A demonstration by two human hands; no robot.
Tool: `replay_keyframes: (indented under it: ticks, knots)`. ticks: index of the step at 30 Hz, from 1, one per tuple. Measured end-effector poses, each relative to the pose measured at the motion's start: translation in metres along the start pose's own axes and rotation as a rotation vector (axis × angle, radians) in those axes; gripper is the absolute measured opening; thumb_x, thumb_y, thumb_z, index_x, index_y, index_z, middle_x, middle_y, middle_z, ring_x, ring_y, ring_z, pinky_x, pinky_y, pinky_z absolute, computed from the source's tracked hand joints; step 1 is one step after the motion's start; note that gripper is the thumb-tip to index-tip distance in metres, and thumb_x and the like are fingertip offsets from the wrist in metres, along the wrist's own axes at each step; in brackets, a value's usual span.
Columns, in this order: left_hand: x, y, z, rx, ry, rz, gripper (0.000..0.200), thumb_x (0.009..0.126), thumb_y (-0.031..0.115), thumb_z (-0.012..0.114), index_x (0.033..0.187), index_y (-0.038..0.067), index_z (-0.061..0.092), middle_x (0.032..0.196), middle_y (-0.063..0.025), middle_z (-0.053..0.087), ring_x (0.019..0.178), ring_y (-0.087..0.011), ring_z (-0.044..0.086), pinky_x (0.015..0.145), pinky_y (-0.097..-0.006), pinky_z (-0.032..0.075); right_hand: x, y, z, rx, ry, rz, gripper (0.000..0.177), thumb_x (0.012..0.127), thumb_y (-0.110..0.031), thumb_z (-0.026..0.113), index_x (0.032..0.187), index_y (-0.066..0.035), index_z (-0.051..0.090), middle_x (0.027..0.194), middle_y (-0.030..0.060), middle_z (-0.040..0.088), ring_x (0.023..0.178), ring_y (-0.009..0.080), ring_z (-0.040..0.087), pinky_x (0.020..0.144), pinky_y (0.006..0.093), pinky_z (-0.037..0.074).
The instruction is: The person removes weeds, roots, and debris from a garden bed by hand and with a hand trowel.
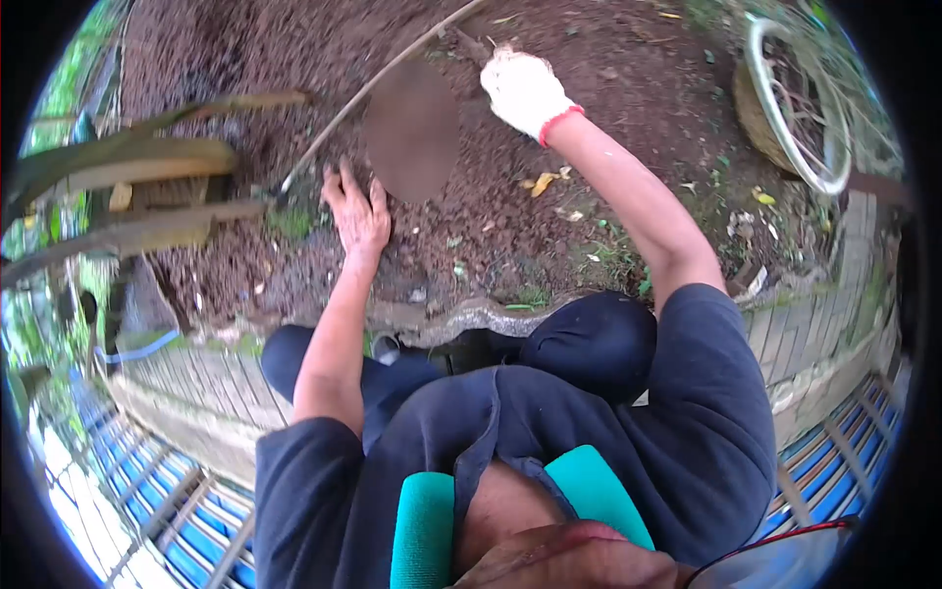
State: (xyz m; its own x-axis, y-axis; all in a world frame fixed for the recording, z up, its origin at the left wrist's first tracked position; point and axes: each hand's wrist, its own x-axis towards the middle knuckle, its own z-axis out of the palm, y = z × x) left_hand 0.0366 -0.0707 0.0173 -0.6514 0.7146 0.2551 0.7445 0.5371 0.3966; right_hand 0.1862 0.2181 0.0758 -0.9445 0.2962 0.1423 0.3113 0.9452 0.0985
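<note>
My left hand [359,214] is bare and rests on the dark brown soil [608,147], its fingers spread and pointing away from me. A white work glove with a red cuff covers my right hand [527,93], which is closed low over the soil farther out. A dark, narrow piece [473,47] sticks out from the glove's left side; I cannot tell what it is. Between the hands lies a blurred brown oval patch [412,133]. Along the far side of my left hand runs a long thin stick [378,80], slanting up to the right.
A basket with a pale rim [756,88] holding dry stems stands at the right. Weathered wooden pieces [147,162] jut in from the left. Yellow leaves [542,184] lie on the soil. A low stone edging [471,316] runs in front of my knees, with paving [814,324] beside it.
</note>
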Motion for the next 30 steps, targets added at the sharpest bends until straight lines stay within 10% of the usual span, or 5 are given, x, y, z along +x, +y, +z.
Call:
replay_keyframes:
  ticks: [4, 15, 18, 26, 30]
  knots:
    - [0.000, -0.004, 0.001, -0.047, 0.025, -0.001, 0.066, 0.096, 0.029, 0.054, 0.146, -0.004, 0.028, 0.141, -0.0359, 0.030, 0.134, -0.0497, 0.030, 0.112, -0.0503, 0.028, -0.044, -0.078, -0.030, -0.125, -0.065, -0.321, 0.045, 0.083, -0.011, 0.052, 0.117, 0.019, 0.054, 0.090, 0.0219, 0.065, 0.074, 0.0195, 0.066, 0.052, 0.0337, 0.054]
    - [0.002, 0.002, -0.002, -0.075, 0.016, -0.028, 0.053, 0.093, 0.023, 0.057, 0.135, -0.007, 0.044, 0.135, -0.0334, 0.037, 0.131, -0.0462, 0.035, 0.110, -0.0472, 0.033, 0.015, -0.066, -0.016, 0.229, -0.091, 0.062, 0.028, 0.083, -0.008, 0.051, 0.098, 0.012, 0.063, 0.092, 0.0257, 0.066, 0.063, 0.0307, 0.067, 0.052, 0.0420, 0.056]
    - [0.001, -0.007, 0.008, -0.080, 0.077, -0.016, 0.053, 0.094, 0.023, 0.055, 0.135, -0.008, 0.043, 0.136, -0.0332, 0.037, 0.131, -0.0463, 0.035, 0.111, -0.0469, 0.032, -0.044, -0.087, -0.019, 0.075, 0.173, -0.508, 0.015, 0.078, -0.006, 0.050, 0.087, 0.003, 0.059, 0.091, 0.0220, 0.065, 0.067, 0.0261, 0.066, 0.057, 0.0382, 0.055]
    - [0.003, -0.009, 0.006, -0.093, 0.021, 0.037, 0.044, 0.094, 0.022, 0.054, 0.131, -0.002, 0.053, 0.132, -0.0280, 0.043, 0.127, -0.0432, 0.042, 0.108, -0.0437, 0.036, -0.161, 0.013, -0.040, -0.032, -0.022, 0.445, 0.031, 0.081, -0.023, 0.063, 0.102, 0.000, 0.061, 0.113, 0.0242, 0.060, 0.098, 0.0374, 0.065, 0.079, 0.0449, 0.054]
    - [0.022, -0.019, 0.014, -0.142, 0.206, 0.102, 0.045, 0.089, 0.031, 0.065, 0.120, -0.001, 0.062, 0.120, -0.0237, 0.047, 0.110, -0.0399, 0.050, 0.094, -0.0451, 0.044, -0.206, 0.028, -0.056, -0.293, -0.106, 0.479, 0.054, 0.081, -0.035, 0.072, 0.121, -0.001, 0.057, 0.138, 0.0259, 0.047, 0.120, 0.0447, 0.051, 0.100, 0.0492, 0.043]
